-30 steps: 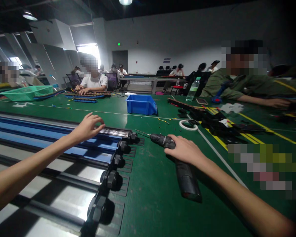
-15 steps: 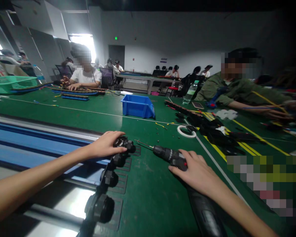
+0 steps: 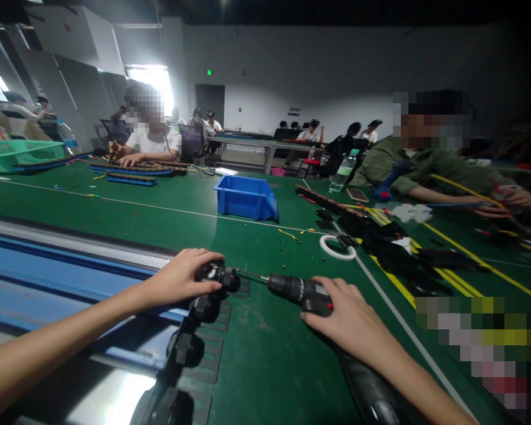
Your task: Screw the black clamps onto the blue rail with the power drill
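My right hand (image 3: 349,310) is wrapped round a black cordless drill (image 3: 292,290) that lies level, its long thin bit pointing left. The bit's tip reaches the end of the nearest black end piece, beside a round black knob (image 3: 230,278). My left hand (image 3: 188,273) grips that black end piece (image 3: 210,271) from the far side, thumb in front and fingers over the top. This piece sits at the end of a long blue and silver panel assembly (image 3: 92,280). Several more black knobs (image 3: 188,349) line the same end, with flat slotted tabs under them. Whether the tip touches a screw cannot be made out.
Beyond my hands stands a blue bin (image 3: 246,198). A white tape ring (image 3: 337,248), small screws and yellow wire pieces lie right of it. Dark parts (image 3: 380,236) and a bottle (image 3: 343,171) are farther right. Two co-workers sit across the table; a green basket (image 3: 22,154) is at far left.
The drill has moved left, and its bit now meets the end piece where a gap showed before. My left hand keeps its hold. The view has shifted slightly.
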A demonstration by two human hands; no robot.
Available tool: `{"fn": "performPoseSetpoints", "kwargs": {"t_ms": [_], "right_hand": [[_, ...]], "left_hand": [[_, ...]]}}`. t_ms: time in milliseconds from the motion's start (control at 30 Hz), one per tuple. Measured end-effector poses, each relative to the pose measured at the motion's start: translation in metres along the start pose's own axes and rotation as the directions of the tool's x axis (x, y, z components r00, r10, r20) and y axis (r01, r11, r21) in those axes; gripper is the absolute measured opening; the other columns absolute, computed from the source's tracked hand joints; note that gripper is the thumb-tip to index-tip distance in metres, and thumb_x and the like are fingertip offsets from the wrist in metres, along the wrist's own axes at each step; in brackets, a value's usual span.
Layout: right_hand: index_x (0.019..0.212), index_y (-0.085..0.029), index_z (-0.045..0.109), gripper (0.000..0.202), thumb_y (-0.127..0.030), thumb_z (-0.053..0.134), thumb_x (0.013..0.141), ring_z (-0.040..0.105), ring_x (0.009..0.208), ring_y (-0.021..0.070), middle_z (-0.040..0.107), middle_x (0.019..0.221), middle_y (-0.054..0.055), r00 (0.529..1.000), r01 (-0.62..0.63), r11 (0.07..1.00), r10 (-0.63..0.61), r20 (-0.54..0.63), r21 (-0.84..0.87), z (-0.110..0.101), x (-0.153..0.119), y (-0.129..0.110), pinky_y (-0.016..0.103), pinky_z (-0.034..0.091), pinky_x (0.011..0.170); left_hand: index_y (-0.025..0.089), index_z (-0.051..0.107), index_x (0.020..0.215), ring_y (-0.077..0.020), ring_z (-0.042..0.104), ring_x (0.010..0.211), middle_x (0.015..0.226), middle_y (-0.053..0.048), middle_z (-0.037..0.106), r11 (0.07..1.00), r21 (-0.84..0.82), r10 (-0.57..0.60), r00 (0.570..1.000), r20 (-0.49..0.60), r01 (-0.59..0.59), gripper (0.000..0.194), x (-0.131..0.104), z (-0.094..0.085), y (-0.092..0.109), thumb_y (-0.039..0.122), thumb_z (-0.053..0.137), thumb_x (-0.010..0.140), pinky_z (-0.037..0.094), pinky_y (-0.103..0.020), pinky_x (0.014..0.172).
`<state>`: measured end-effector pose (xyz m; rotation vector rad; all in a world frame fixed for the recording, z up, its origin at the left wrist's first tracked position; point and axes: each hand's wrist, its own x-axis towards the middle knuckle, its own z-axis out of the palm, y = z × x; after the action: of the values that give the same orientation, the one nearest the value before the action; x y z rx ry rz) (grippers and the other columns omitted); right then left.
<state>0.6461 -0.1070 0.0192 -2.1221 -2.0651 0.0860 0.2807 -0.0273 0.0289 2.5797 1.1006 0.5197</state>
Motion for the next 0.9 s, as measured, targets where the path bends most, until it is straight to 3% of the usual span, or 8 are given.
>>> {"fn": "performPoseSetpoints", "kwargs": {"t_ms": [900], "right_hand": [[0.127, -0.028, 0.053, 0.054, -0.039, 0.064, 0.075, 0.054, 0.105, 0.0315, 0.058, 0.118, 0.008, 0.994, 0.102, 0.993, -0.104, 0.024, 0.055, -0.002, 0.029, -0.003, 0.043, 0.047, 0.082]], "left_hand": [[0.031, 0.047, 0.141, -0.0278, 0.05, 0.119, 0.13, -0.007, 0.056, 0.997, 0.021, -0.074, 0.997, -0.01, 0.075, 0.063, 0.004, 0.001, 0.0, 0.051, 0.068, 0.084, 0.041, -0.04, 0.1]]}}
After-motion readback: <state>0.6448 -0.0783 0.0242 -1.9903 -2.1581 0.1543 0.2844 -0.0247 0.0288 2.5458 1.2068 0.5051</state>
